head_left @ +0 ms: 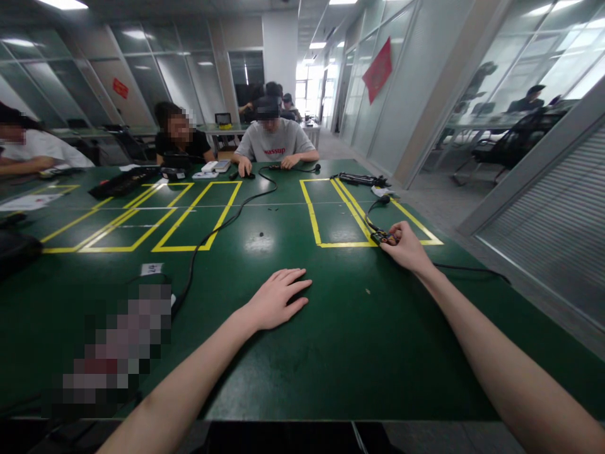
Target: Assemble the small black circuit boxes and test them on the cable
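Observation:
My left hand [281, 299] lies on the green table [340, 353] with its fingers stretched out, and nothing is in it. Farther right, my right hand [406, 248] pinches a small circuit board [382, 238] with coloured wires close to the table. Part of the board is hidden by my fingers. A thin black cable [371, 221] runs from the board up to a small round black piece [384, 200] on the table. Another black cable [467, 269] trails from behind my right wrist to the table's right edge.
Yellow tape outlines [312, 214] mark the tabletop. A long black cable [231, 219] crosses left of centre, near a pixelated object [123, 340]. A folded black tripod-like thing [362, 180] lies at the far right. Across the table sits a person in a grey shirt [274, 139]; others sit left.

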Tool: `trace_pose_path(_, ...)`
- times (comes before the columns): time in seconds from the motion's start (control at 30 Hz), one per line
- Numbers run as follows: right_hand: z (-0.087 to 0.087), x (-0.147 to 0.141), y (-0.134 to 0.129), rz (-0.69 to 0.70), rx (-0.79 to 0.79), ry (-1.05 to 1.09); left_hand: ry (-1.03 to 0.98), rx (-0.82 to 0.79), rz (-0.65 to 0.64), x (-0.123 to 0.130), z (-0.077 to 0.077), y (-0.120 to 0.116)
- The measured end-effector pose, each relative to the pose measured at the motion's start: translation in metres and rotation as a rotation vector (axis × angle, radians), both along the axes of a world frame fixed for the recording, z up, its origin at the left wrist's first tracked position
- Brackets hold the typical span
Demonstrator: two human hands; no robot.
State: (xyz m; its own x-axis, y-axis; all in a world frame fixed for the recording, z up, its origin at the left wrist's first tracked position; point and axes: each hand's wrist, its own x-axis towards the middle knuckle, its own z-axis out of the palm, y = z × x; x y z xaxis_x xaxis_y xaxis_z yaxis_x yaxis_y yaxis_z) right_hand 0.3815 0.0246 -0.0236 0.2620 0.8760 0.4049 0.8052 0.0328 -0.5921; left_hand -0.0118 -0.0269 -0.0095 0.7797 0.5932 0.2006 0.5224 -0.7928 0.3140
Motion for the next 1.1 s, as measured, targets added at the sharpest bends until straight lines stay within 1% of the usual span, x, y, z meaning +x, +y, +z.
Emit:
trace_pose_path(0.07, 0.004, 0.0, -0.001, 0.006, 0.015, 0.053, 0.001, -0.004, 0.0, 0.0, 0.0, 0.0)
trace_pose_path(0.1, 0.007, 0.001, -0.003, -0.012, 0.025, 0.071, 0.0, -0.005, 0.0, 0.0, 0.0, 0.0)
trace_pose_path(0.2, 0.014, 0.006, -0.008, -0.17, 0.062, 0.032, -0.005, -0.006, 0.006, 0.0, 0.0, 0.0)
trace_pose_path(0.27, 0.016, 0.011, -0.01, -0.281, 0.055, -0.022, -0.006, -0.007, 0.008, 0.0, 0.0, -0.001)
trace_pose_path(0.33, 0.014, 0.015, -0.011, -0.339, 0.021, -0.084, -0.002, -0.007, 0.009, 0.001, 0.0, -0.001)
trace_pose_path(0.4, 0.011, 0.015, -0.01, -0.351, -0.049, -0.152, 0.005, -0.007, 0.009, 0.001, 0.001, -0.001)
trace_pose_path(0.53, 0.006, 0.011, -0.006, -0.345, -0.258, -0.267, 0.014, -0.012, 0.016, 0.002, 0.002, -0.001)
trace_pose_path(0.6, 0.005, 0.009, -0.005, -0.339, -0.289, -0.308, 0.012, -0.011, 0.017, 0.002, 0.002, -0.001)
trace_pose_path(0.7, 0.004, 0.006, -0.007, -0.311, -0.256, -0.348, 0.012, -0.011, 0.016, 0.002, 0.002, -0.001)
trace_pose_path(0.77, 0.005, -0.002, -0.01, -0.269, -0.238, -0.364, 0.019, -0.014, 0.018, 0.002, 0.002, -0.002)
trace_pose_path(0.83, 0.005, -0.019, -0.014, -0.196, -0.226, -0.378, 0.024, -0.007, 0.021, 0.002, 0.002, -0.002)
trace_pose_path(0.97, 0.009, -0.069, -0.028, 0.042, -0.17, -0.392, 0.002, 0.013, 0.019, 0.004, 0.003, -0.002)
trace_pose_path(1.03, 0.012, -0.096, -0.04, 0.23, -0.131, -0.378, -0.048, 0.011, 0.033, 0.004, 0.006, -0.003)
trace_pose_path(1.1, 0.015, -0.12, -0.054, 0.494, -0.09, -0.353, -0.14, 0.015, 0.057, 0.003, 0.011, -0.004)
